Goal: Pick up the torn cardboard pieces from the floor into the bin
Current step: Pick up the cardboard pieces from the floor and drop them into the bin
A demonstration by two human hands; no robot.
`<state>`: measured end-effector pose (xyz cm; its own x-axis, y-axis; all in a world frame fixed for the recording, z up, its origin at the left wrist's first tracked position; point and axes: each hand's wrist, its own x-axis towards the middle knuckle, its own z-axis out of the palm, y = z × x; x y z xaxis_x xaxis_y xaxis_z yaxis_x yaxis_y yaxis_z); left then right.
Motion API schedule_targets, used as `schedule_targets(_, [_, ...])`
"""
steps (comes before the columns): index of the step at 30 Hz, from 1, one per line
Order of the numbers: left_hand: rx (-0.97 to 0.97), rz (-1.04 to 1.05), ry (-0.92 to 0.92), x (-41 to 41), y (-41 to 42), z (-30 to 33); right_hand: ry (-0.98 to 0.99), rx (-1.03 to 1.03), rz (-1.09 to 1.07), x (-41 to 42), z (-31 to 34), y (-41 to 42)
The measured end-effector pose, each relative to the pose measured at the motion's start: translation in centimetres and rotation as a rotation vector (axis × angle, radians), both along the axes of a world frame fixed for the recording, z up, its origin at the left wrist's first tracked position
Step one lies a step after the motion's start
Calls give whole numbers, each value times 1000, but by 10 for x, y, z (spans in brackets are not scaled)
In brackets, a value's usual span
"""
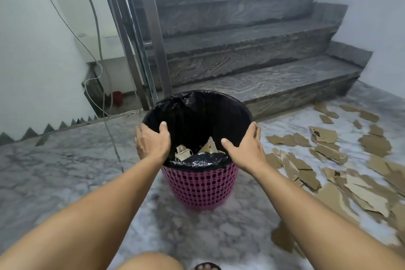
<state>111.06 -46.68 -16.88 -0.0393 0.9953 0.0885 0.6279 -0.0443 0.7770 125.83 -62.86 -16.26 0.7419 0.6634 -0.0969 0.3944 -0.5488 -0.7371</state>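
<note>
Because both hands held only the bin's [200, 184] lined rim, left hand [151, 140] and right hand [245, 149] clamped on opposite sides with thumbs inside and arms outstretched, the liner [197, 107] risked slipping loose, while most cardboard pieces [341, 160] lay right of the grip.

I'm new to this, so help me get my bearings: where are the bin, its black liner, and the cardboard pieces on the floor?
bin [200, 186]: head view, pink lattice wall.
black liner [197, 112]: head view, inner back wall.
cardboard pieces [375, 146]: head view, one large scrap on the floor.
</note>
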Motion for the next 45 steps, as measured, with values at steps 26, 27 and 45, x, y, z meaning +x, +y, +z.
schedule_targets(26, [53, -260, -111, 61, 21, -14, 208, 365, -161, 40, -42, 12])
schedule_targets(27, [56, -254, -122, 65, 23, -15, 199, 362, -170, 45, -41, 13])
schedule_targets(45, [489, -597, 394, 114, -69, 45, 288, -7, -254, 107, -16, -112])
